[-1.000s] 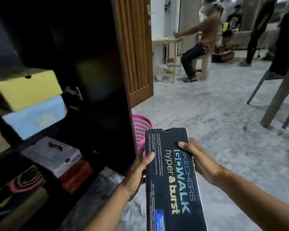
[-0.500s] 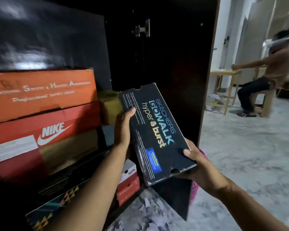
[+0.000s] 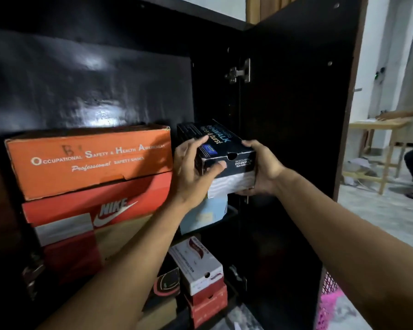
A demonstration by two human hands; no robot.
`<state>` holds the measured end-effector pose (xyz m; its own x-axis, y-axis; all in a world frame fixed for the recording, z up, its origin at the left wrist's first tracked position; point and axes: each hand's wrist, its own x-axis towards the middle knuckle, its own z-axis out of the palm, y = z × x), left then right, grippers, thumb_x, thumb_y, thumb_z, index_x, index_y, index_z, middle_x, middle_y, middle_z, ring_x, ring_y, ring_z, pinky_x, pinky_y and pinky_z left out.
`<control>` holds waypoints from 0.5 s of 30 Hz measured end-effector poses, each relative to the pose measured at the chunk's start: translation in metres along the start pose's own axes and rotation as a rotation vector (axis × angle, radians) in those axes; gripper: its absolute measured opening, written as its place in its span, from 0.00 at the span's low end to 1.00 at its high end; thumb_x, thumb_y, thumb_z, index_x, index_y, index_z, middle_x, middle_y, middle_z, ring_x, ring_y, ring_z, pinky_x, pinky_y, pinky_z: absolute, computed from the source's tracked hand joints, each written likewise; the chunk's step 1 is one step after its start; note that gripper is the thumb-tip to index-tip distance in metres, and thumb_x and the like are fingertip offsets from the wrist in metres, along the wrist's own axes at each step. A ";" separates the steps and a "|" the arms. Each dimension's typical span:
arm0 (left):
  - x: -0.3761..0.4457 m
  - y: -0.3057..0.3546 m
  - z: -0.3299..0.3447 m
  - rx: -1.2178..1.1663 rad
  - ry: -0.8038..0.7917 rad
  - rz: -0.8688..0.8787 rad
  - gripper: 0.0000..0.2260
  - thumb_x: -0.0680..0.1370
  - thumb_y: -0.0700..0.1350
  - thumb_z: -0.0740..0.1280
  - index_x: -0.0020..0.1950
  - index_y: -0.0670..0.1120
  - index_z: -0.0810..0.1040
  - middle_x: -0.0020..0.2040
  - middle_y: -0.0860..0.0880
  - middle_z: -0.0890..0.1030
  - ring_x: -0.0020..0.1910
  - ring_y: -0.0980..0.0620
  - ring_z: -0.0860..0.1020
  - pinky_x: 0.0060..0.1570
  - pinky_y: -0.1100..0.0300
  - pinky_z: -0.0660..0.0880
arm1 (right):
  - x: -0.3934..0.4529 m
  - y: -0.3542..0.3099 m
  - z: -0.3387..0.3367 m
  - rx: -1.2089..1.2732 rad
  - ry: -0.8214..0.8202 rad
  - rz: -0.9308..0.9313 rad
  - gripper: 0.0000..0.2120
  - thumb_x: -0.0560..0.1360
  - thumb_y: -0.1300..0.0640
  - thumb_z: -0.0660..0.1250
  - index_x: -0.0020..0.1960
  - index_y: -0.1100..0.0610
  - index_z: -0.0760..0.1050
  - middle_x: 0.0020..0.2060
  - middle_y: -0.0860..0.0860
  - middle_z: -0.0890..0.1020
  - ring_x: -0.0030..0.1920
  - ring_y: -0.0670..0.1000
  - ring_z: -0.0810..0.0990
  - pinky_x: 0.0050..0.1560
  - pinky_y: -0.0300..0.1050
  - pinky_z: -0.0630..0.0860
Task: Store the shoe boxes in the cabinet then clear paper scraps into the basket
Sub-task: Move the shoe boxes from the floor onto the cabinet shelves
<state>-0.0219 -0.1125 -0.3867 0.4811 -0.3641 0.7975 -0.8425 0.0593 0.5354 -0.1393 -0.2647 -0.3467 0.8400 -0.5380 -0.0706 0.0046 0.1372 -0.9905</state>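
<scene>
- Fingers (image 3: 202, 141) of both hands curl round the black shoe box (image 3: 221, 148), steadying its near end.
- It sits atop the blue box (image 3: 204, 214), at 3 o'clock of the orange box (image 3: 88, 160), filling the cabinet (image 3: 284, 115) gap.

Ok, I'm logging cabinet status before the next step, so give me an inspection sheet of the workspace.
Surface: dark cabinet, door open, shelves stacked with boxes.
Job's things: black shoe box held at the upper shelf, right of the orange box and above a light blue box; Nike box under the orange one; pink basket on the floor at right.
Clutter: paper scraps on the floor by the cabinet foot.
Grippers: left hand and right hand both grip the black shoe box.
Cables: nothing seen.
Surroundings: wooden table and a person's arm at right.
</scene>
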 end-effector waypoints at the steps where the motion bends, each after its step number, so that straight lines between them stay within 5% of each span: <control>1: 0.004 -0.005 0.001 0.090 -0.008 0.030 0.30 0.70 0.59 0.71 0.71 0.53 0.77 0.69 0.48 0.71 0.71 0.53 0.69 0.73 0.67 0.61 | 0.009 -0.005 0.005 -0.017 -0.011 0.010 0.24 0.75 0.34 0.63 0.47 0.55 0.82 0.41 0.55 0.88 0.46 0.57 0.84 0.49 0.51 0.77; 3: 0.015 -0.014 0.004 0.287 -0.024 0.036 0.27 0.70 0.55 0.71 0.69 0.53 0.78 0.68 0.48 0.72 0.69 0.48 0.72 0.72 0.55 0.66 | 0.027 -0.011 0.015 0.002 -0.029 0.031 0.26 0.76 0.34 0.62 0.45 0.56 0.82 0.39 0.56 0.88 0.43 0.58 0.85 0.49 0.49 0.78; 5: 0.028 -0.022 0.004 0.426 -0.053 0.008 0.25 0.71 0.51 0.71 0.69 0.53 0.77 0.68 0.47 0.72 0.67 0.44 0.73 0.70 0.49 0.69 | 0.050 -0.009 0.021 0.040 -0.045 0.022 0.28 0.74 0.32 0.63 0.48 0.57 0.83 0.48 0.58 0.88 0.48 0.59 0.86 0.58 0.52 0.79; 9: 0.057 -0.026 0.010 0.704 -0.106 0.009 0.23 0.76 0.51 0.72 0.72 0.55 0.75 0.67 0.46 0.74 0.66 0.40 0.71 0.68 0.52 0.67 | 0.098 0.001 0.020 0.010 0.069 -0.028 0.42 0.67 0.28 0.64 0.70 0.57 0.77 0.65 0.59 0.82 0.64 0.62 0.82 0.68 0.59 0.74; 12: 0.073 -0.027 0.020 0.854 -0.141 -0.028 0.24 0.78 0.53 0.70 0.73 0.56 0.72 0.68 0.46 0.73 0.67 0.41 0.70 0.67 0.53 0.64 | 0.059 -0.001 0.019 -0.250 0.248 -0.262 0.28 0.78 0.39 0.66 0.68 0.59 0.76 0.60 0.54 0.83 0.62 0.57 0.81 0.66 0.53 0.76; 15: 0.081 -0.030 0.027 0.891 -0.147 -0.072 0.24 0.77 0.51 0.71 0.72 0.55 0.72 0.68 0.46 0.73 0.67 0.40 0.72 0.65 0.50 0.70 | 0.002 0.004 0.000 -0.389 0.229 -0.622 0.09 0.79 0.52 0.69 0.55 0.54 0.83 0.47 0.44 0.85 0.51 0.45 0.83 0.57 0.42 0.77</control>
<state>0.0358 -0.1686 -0.3450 0.5556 -0.4580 0.6939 -0.7166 -0.6871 0.1202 -0.1379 -0.2652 -0.3512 0.6120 -0.5847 0.5326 0.2127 -0.5269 -0.8229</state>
